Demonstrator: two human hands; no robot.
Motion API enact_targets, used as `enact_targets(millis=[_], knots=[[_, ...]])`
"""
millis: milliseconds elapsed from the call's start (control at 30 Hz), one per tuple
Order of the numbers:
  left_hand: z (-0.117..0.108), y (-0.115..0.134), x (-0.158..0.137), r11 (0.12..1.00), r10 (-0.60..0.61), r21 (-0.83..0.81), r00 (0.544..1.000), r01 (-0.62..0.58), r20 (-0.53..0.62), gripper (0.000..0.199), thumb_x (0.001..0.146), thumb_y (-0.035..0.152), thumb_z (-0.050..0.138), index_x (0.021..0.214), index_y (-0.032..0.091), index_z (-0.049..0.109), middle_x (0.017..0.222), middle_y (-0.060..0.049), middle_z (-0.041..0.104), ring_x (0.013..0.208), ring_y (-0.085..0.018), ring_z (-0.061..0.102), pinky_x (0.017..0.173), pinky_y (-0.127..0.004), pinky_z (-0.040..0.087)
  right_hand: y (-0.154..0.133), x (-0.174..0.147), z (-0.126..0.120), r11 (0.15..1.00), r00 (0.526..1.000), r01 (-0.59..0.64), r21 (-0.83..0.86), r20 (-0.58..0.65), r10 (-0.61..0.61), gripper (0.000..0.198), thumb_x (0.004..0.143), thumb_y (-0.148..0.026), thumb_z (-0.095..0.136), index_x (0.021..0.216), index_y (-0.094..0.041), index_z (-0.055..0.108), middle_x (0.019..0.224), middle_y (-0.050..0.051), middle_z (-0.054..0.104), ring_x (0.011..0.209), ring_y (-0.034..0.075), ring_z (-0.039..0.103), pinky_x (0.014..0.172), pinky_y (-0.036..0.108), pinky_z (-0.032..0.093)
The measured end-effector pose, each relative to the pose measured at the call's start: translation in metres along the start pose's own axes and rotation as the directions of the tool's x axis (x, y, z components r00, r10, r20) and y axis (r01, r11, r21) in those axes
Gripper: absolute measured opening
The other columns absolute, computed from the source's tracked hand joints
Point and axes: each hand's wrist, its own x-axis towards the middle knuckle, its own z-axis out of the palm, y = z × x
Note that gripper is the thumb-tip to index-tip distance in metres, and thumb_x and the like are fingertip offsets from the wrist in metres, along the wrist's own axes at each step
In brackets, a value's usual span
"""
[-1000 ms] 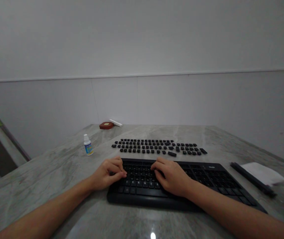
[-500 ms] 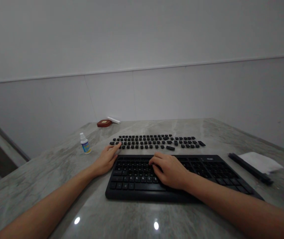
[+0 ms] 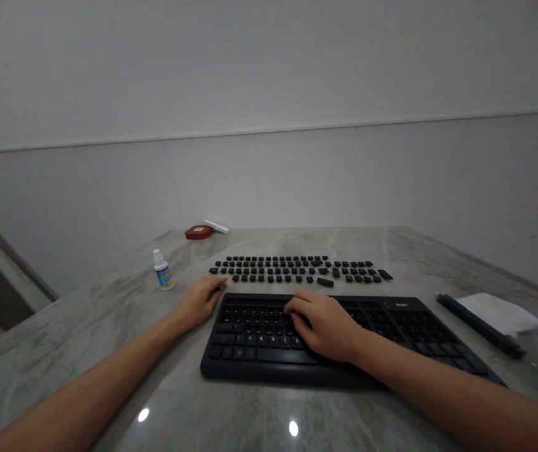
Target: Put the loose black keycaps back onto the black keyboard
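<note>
My left hand (image 3: 199,300) is beside the far left corner of the black keyboard (image 3: 287,376), its fingers closed around a small black keycap (image 3: 217,289). Over the middle of the keyboard rests my right hand (image 3: 321,321); its bent fingers touch the keys and the thumb is apart from them. No held object shows in it, though the palm side is hidden. Some keyboard positions carry caps, including the long space bar (image 3: 285,356), while dark sockets show on the right part. Behind the keyboard, loose keycaps (image 3: 269,271) lie in several rows on the marbled table.
A white spray bottle (image 3: 163,271) with a blue label stands left of my left hand. A reddish-brown case (image 3: 198,232) and a white strip (image 3: 216,226) are far back. To the right lie a long black bar (image 3: 480,323) and a white cloth or tissue (image 3: 501,312).
My left hand has taken a keycap from the front left of the loose rows and drawn back slightly toward me. The right hand stays at the same keys.
</note>
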Motion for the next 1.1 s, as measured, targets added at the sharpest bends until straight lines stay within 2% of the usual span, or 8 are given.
enact_targets(millis=[167, 300, 400, 533, 700, 867, 1000, 1100], knots=[[-0.003, -0.003, 0.001, 0.997, -0.053, 0.053, 0.998, 0.054, -0.020, 0.031, 0.088, 0.021, 0.049, 0.110, 0.016, 0.071, 0.107, -0.012, 0.073, 0.097, -0.027, 0.069, 0.091, -0.040, 0.054, -0.001, 0.000, -0.001, 1.000, 1.000, 0.008, -0.012, -0.006, -0.008, 0.022, 0.086, -0.011, 0.050, 0.097, -0.015, 0.069, 0.092, 0.008, 0.067, 0.081, 0.020, 0.064, 0.073, 0.032, 0.048], [-0.007, -0.005, 0.000, 0.990, -0.090, 0.109, 0.996, 0.090, -0.010, 0.028, 0.088, 0.026, 0.051, 0.104, 0.016, 0.073, 0.107, -0.012, 0.071, 0.096, -0.027, 0.068, 0.092, -0.040, 0.053, 0.000, 0.000, 0.000, 1.000, 1.000, 0.019, -0.013, -0.014, -0.019, 0.022, 0.086, -0.010, 0.050, 0.096, -0.015, 0.068, 0.092, 0.008, 0.067, 0.081, 0.019, 0.064, 0.073, 0.031, 0.048], [-0.012, -0.008, -0.001, 0.983, -0.107, 0.155, 0.994, 0.102, 0.023, 0.024, 0.087, 0.031, 0.057, 0.092, 0.017, 0.075, 0.102, -0.013, 0.070, 0.097, -0.029, 0.066, 0.091, -0.040, 0.052, 0.001, 0.000, 0.001, 1.000, 1.000, 0.011, -0.003, -0.010, -0.011, 0.022, 0.086, -0.011, 0.049, 0.097, -0.015, 0.068, 0.093, 0.009, 0.067, 0.082, 0.020, 0.064, 0.075, 0.032, 0.048], [-0.015, -0.012, -0.002, 0.978, -0.119, 0.185, 0.989, 0.101, 0.090, 0.022, 0.086, 0.023, 0.054, 0.077, 0.018, 0.073, 0.089, -0.010, 0.070, 0.083, -0.025, 0.068, 0.082, -0.035, 0.053, 0.001, 0.001, 0.001, 1.000, 1.000, 0.010, 0.003, -0.003, -0.010, 0.022, 0.087, -0.011, 0.049, 0.097, -0.015, 0.068, 0.093, 0.009, 0.067, 0.083, 0.021, 0.064, 0.076, 0.033, 0.049], [-0.018, -0.008, -0.003, 0.980, -0.111, 0.178, 0.988, 0.091, 0.107, 0.019, 0.083, 0.017, 0.054, 0.071, 0.017, 0.069, 0.084, -0.010, 0.070, 0.079, -0.025, 0.068, 0.078, -0.035, 0.052, -0.001, 0.001, 0.000, 1.000, 1.000, 0.010, -0.006, 0.006, -0.009, 0.023, 0.086, -0.011, 0.049, 0.097, -0.015, 0.069, 0.093, 0.009, 0.067, 0.082, 0.021, 0.064, 0.075, 0.033, 0.048], [-0.028, 0.020, -0.007, 0.994, -0.030, 0.109, 0.999, 0.026, 0.034, 0.015, 0.091, 0.023, 0.055, 0.083, 0.016, 0.065, 0.087, -0.010, 0.070, 0.085, -0.026, 0.065, 0.079, -0.039, 0.051, 0.000, 0.000, 0.001, 1.000, 1.000, 0.015, 0.002, -0.006, -0.015, 0.023, 0.086, -0.011, 0.049, 0.097, -0.015, 0.069, 0.094, 0.009, 0.068, 0.083, 0.021, 0.065, 0.075, 0.033, 0.048], [-0.033, 0.047, -0.014, 0.996, 0.087, -0.001, 0.996, -0.087, 0.005, 0.006, 0.090, 0.022, 0.063, 0.085, 0.018, 0.062, 0.091, -0.004, 0.069, 0.086, -0.020, 0.064, 0.081, -0.033, 0.051, 0.000, 0.000, 0.001, 1.000, 1.000, 0.011, -0.001, -0.007, -0.011, 0.022, 0.086, -0.011, 0.049, 0.096, -0.015, 0.069, 0.093, 0.009, 0.068, 0.082, 0.021, 0.065, 0.075, 0.032, 0.049], [-0.031, 0.063, -0.020, 0.964, 0.221, -0.152, 0.975, -0.216, 0.015, 0.012, 0.088, 0.020, 0.069, 0.080, 0.018, 0.060, 0.089, -0.002, 0.069, 0.083, -0.017, 0.063, 0.077, -0.029, 0.051, 0.000, 0.001, 0.001, 1.000, 1.000, 0.006, -0.009, -0.008, -0.006, 0.022, 0.087, -0.011, 0.049, 0.097, -0.015, 0.069, 0.092, 0.009, 0.067, 0.082, 0.021, 0.065, 0.075, 0.033, 0.049]])
